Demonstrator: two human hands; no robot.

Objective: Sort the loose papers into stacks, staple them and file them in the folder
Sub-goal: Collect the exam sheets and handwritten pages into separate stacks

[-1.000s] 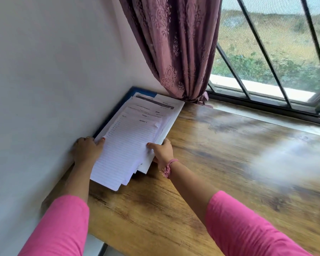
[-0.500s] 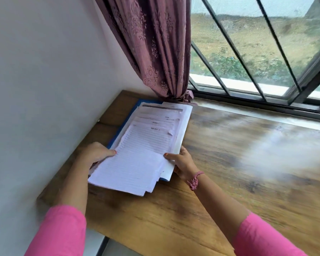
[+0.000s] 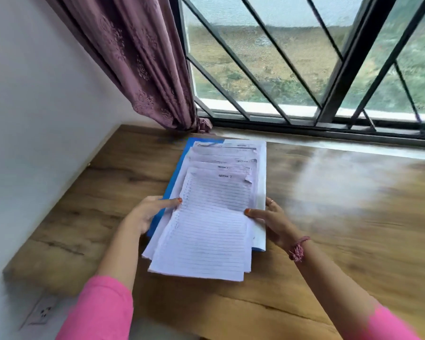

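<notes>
A loose pile of lined white papers (image 3: 206, 231) lies fanned out on a blue folder (image 3: 176, 173), and both rest on the wooden table (image 3: 341, 229). The sheets carry handwritten "Section" headings near their tops. My left hand (image 3: 150, 212) grips the left edge of the pile and folder, thumb on top of the paper. On the right edge my right hand (image 3: 270, 222) holds the pile, thumb pressed on the top sheet and fingers underneath. The near ends of the sheets stick out past the folder toward me.
A white wall (image 3: 35, 119) runs along the table's left side, with a power socket (image 3: 41, 312) low down. A mauve curtain (image 3: 142, 65) hangs at the back left corner. The barred window (image 3: 304, 69) and its sill span the back.
The pile with the folder has moved away from the wall toward the table's middle and now lies straighter in front of me. Both hands have kept their hold on its edges.
</notes>
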